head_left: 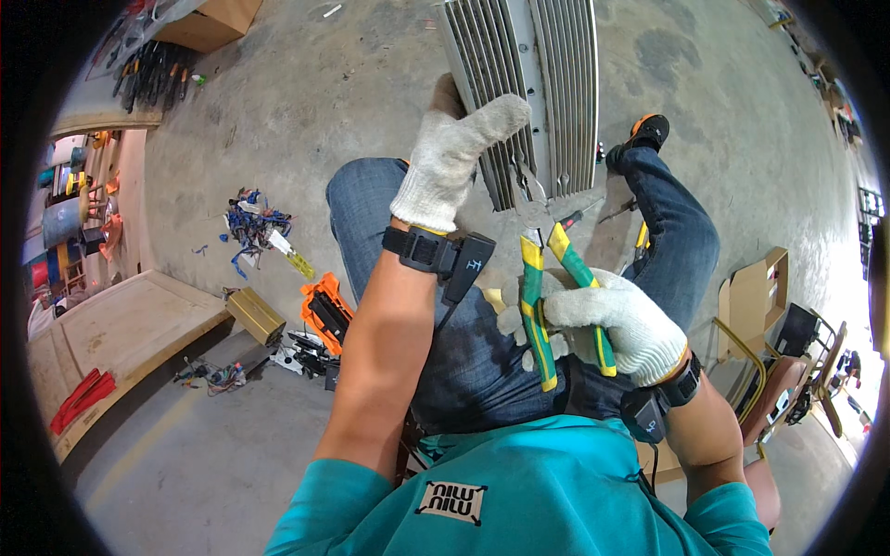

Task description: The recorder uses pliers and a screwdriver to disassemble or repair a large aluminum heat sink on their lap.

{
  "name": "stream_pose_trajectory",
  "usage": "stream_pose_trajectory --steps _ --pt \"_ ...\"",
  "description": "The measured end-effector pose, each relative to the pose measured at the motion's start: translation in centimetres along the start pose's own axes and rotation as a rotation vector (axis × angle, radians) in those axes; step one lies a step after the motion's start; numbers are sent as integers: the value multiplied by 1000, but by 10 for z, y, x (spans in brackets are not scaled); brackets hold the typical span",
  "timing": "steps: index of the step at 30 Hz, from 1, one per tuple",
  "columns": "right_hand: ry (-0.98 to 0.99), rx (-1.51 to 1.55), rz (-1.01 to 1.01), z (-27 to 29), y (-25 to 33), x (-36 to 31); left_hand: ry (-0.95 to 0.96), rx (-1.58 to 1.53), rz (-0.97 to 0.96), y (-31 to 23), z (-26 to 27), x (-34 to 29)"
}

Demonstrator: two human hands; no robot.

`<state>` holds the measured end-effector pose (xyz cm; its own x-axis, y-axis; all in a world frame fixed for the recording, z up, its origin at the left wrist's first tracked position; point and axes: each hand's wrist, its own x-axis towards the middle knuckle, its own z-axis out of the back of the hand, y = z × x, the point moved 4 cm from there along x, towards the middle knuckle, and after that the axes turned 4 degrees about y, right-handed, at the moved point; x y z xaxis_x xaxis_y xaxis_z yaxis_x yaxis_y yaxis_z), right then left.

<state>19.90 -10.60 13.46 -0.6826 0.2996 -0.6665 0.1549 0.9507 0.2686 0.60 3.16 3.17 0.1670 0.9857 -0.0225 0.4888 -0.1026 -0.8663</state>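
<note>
The left hand point(454, 153) grips the left edge of the finned metal panel point(535, 74); the panel extends beyond it, ahead of the right hand point(635, 324), which grips spread-handled pliers point(531, 278), tips over the fins point(570, 83); a shallow bite could let them slip, bending a fin.

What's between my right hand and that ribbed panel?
In the head view: the pliers in your right hand, plus a red-handled tool behind them.

The concrete floor point(297, 102) is bearing a heap of blue scraps point(255, 225) and an orange-and-black case point(326, 313); over there, something red point(82, 400) is lying on the wooden counter point(153, 329).
</note>
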Motion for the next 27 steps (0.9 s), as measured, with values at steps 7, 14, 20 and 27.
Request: stream_pose_trajectory --steps 7,14,20,27 --pt "-24 49 62 -2 -1 -4 3 -17 4 -3 -3 1" --pt "-144 -157 17 4 -1 -4 5 46 39 -7 -6 0" --pt "-99 -128 30 2 -1 -4 -9 20 56 -4 -7 0" --pt "-41 -65 48 -1 0 -3 6 -3 70 -3 -6 0"
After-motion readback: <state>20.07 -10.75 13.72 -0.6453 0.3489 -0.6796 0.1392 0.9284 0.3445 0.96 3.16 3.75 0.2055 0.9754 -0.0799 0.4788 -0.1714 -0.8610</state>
